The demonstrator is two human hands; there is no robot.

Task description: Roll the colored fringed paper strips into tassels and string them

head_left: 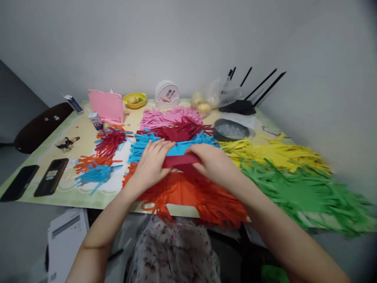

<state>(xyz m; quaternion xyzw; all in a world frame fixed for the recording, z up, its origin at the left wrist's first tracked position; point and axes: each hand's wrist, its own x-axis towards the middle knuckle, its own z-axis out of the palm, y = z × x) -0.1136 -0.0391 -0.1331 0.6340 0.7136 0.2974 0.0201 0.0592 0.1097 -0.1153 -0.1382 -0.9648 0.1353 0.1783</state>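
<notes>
Between my two hands is a dark red piece of paper (182, 160), which looks folded or rolled into a band. My left hand (153, 163) grips its left end, thumb below and fingers above. The right end is pinched by my right hand (212, 162). Beneath lie fringed orange paper (179, 188) at the table's front edge and fringed blue paper (182, 148) just behind it. Farther back are fringed dark red paper (176, 131) and fringed pink paper (171, 116). My palms hide part of the held piece.
Fringed yellow paper (271, 154) and green paper (306, 192) lie right. Small tassels (110, 141) and two phones (51, 177) are left. Behind stand a pink tablet case (106, 106), a yellow bowl (134, 105), a dark bowl (229, 131) and a black router (240, 107).
</notes>
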